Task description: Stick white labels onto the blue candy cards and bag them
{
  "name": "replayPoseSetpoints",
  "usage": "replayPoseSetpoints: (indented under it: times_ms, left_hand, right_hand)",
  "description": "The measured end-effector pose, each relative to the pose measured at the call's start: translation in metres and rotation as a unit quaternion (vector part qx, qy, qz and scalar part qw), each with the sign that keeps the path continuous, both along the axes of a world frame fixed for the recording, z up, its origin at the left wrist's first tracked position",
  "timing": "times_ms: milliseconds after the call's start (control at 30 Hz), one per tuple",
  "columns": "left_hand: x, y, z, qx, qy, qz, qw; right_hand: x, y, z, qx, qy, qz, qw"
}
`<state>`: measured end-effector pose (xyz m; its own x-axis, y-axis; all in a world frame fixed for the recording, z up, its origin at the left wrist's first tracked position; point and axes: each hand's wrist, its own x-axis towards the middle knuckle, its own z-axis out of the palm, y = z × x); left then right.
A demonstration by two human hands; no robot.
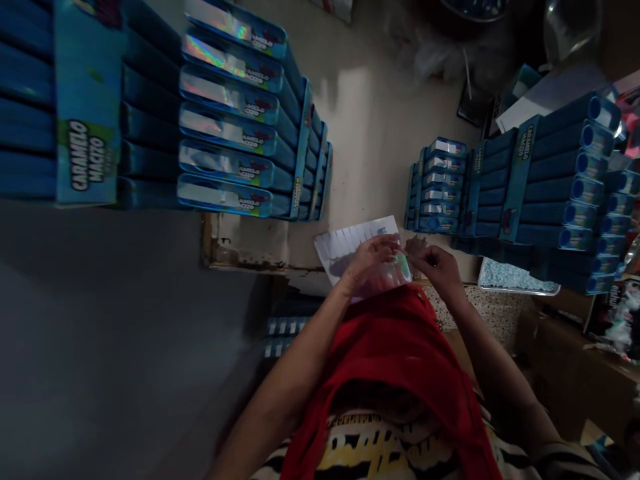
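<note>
A pale sheet with slanted strips and shiny patches (340, 252) lies at the table's front edge, against the red apron (390, 340). Over its upper right part is my left hand (374, 257), its fingers bent and close together near the sheet's right edge. Just right of the sheet, my right hand (436, 263) has thumb and forefinger pinched. Something thin and pale seems to run between the two hands, too small and dim to name.
Stacks of blue "Caramelo Macizo" boxes stand at the left (225, 157) and right (545, 180) of the table (360, 133). A tray of light blue pieces (517, 277) sits at the right front edge. Cardboard boxes (575, 360) are lower right.
</note>
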<state>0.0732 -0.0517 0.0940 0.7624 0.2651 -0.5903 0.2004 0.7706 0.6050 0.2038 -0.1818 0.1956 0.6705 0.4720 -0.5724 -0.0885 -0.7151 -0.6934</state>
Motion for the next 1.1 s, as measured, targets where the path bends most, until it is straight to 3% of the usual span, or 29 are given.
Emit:
replayPoseSetpoints:
  times_ms: [200,300,467,600,767,900,1000,1100]
  left_hand:
    - [0.02,0.003,0.014,0.068,0.057,0.009,0.996]
    - [0.026,0.005,0.023,0.113,0.062,0.012,0.992]
    - [0.052,0.009,0.046,0.25,0.071,0.03,0.965]
    - [0.075,0.015,0.053,0.298,0.092,0.03,0.949]
    - [0.08,0.019,0.046,0.3,0.097,0.012,0.949]
    - [0.081,0.013,0.031,0.303,0.095,0.019,0.948]
    - [0.091,0.003,0.011,0.271,0.096,0.023,0.957]
    - [0.102,-0.006,-0.009,0.192,0.154,0.039,0.968]
  right_hand:
    - [0.006,-0.002,0.008,0.005,-0.006,-0.021,1.0]
    - [0.01,-0.004,0.016,-0.014,-0.094,-0.025,0.995]
    - [0.029,0.005,0.022,-0.079,-0.322,0.039,0.943]
    - [0.045,0.017,0.014,-0.129,-0.368,0.086,0.917]
    - [0.053,0.02,0.002,-0.141,-0.365,0.089,0.916]
    - [0.055,0.015,-0.009,-0.123,-0.335,0.072,0.931]
    - [0.055,0.011,-0.019,-0.082,-0.304,-0.007,0.949]
    - [0.053,0.009,-0.027,-0.059,-0.292,-0.064,0.952]
